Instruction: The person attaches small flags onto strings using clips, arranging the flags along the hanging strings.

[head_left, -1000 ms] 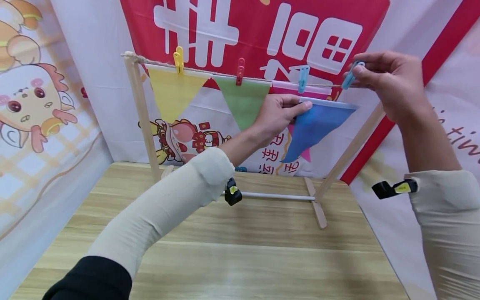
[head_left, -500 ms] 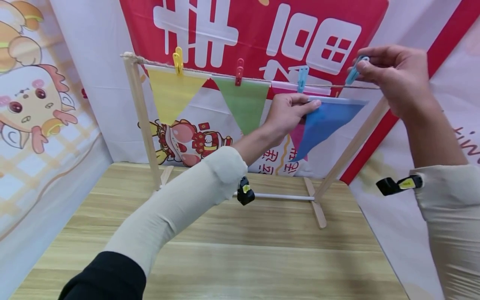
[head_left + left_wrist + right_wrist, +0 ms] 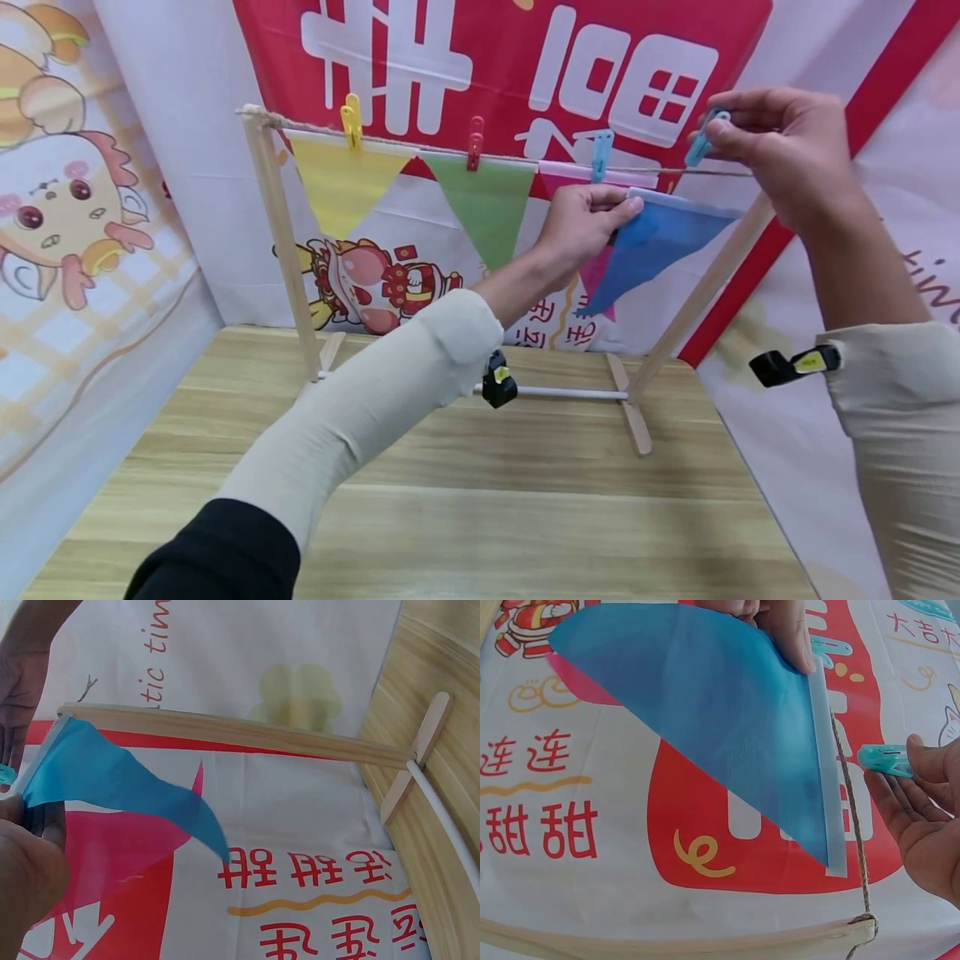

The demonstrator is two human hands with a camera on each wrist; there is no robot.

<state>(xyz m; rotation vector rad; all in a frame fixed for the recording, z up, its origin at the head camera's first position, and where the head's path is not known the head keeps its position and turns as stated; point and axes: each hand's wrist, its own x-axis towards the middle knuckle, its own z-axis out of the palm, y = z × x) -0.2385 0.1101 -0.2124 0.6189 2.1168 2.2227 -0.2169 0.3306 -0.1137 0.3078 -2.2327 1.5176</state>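
My left hand [image 3: 588, 221] pinches the top left corner of a blue triangular flag [image 3: 652, 242], holding its white hem just under the rope [image 3: 675, 171]. In the left wrist view the blue flag [image 3: 112, 780] hangs from my fingers. My right hand [image 3: 780, 150] pinches a light-blue clothespin [image 3: 699, 143] at the rope, above the flag's right half. The right wrist view shows the clothespin [image 3: 885, 759] just right of the rope [image 3: 851, 817], beside the flag's hem [image 3: 821, 765], apart from it.
A wooden frame [image 3: 281, 242] stands on the wooden table [image 3: 487, 517] and carries the rope. Yellow [image 3: 341, 179], green [image 3: 487, 200] and pink [image 3: 600, 271] flags hang from it under yellow, red and blue pegs. Printed banners close in behind and on both sides.
My left hand has carried the blue flag right and slightly up, closer under the rope. My right hand has lifted the clothespin a little, staying near the rope's right end.
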